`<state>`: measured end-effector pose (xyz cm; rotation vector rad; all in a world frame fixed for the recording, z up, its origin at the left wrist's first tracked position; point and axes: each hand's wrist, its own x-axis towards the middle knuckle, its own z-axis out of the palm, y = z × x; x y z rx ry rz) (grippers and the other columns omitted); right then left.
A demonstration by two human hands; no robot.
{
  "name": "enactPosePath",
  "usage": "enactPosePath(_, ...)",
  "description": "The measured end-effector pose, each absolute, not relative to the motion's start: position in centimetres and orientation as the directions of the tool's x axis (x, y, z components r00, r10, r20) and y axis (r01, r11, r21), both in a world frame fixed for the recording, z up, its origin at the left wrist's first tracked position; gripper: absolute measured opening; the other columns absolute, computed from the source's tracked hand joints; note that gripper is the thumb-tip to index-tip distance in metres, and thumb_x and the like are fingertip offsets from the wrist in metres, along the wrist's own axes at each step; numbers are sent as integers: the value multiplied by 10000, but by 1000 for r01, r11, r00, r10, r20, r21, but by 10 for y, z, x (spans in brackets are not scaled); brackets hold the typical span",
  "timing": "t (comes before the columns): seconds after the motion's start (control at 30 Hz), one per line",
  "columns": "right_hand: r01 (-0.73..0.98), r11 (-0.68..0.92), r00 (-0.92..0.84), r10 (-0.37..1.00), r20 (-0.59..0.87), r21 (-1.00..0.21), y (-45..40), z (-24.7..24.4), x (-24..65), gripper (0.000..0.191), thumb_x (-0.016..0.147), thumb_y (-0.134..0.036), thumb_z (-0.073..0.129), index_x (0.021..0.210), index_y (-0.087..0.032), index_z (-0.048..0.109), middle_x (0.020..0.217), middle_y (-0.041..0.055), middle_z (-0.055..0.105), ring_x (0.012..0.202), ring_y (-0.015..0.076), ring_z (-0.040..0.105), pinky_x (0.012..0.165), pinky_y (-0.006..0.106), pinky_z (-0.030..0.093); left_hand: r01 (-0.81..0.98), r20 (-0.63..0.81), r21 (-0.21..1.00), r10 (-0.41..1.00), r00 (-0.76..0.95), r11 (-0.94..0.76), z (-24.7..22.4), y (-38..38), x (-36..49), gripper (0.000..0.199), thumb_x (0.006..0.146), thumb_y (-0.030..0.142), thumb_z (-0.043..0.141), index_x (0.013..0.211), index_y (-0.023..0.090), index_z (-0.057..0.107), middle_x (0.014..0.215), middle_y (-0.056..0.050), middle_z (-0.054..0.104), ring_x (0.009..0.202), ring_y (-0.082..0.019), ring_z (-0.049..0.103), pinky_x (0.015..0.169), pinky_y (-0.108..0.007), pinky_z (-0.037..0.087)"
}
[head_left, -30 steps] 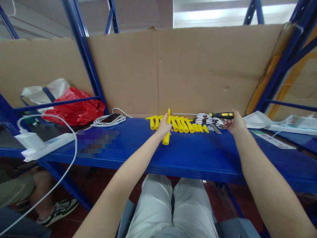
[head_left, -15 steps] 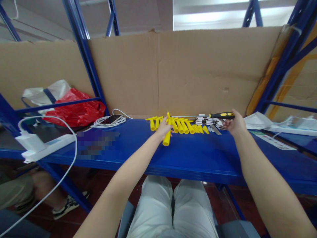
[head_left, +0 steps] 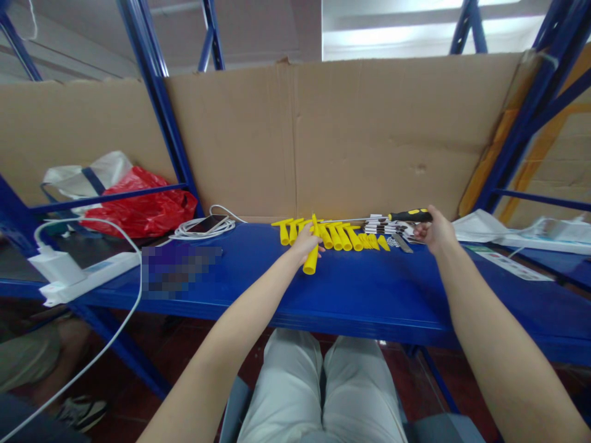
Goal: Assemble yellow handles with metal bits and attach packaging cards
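My left hand [head_left: 303, 245] is closed round a yellow plastic piece with a tubular handle [head_left: 311, 264], its round end facing me. In my right hand [head_left: 436, 231] is the end of a black-and-yellow screwdriver [head_left: 409, 216], held level. Its thin shaft runs left to the top of the yellow piece; whether the tip touches is too small to tell. Several similar T-shaped yellow pieces [head_left: 345, 239] lie in a row on both sides of my left hand. Small yellow wedge-shaped parts [head_left: 383, 242] and a grey flat strip [head_left: 403, 243] lie between the row and my right hand.
The blue tabletop [head_left: 369, 289] is backed by a cardboard sheet [head_left: 378, 135]. White-and-black items [head_left: 376, 226] lie behind the wedges. At left are a coiled white cable [head_left: 196, 229], a phone [head_left: 210, 223], a power strip [head_left: 99, 271] and a red bag [head_left: 143, 203]. Another person's shoe [head_left: 83, 412] shows below.
My right hand and the screwdriver have shifted very slightly left. At lower left, the other person's leg and shoe have moved left. Both my hands keep their holds.
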<state>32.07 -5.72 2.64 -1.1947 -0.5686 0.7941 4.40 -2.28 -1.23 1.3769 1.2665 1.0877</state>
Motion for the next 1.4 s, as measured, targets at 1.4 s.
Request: enactPosePath(1.4,-166,78,540,841,-25,-983,-48,18,325,315,921,-363,354,943,-177,608,478,36,542,401,166,475,374,238,354,264,137,956,990,-24,-126,-12,-25,49,656,834,30,525,1463,208,467,1236,-127,662,754,-162,720,451,-180,447)
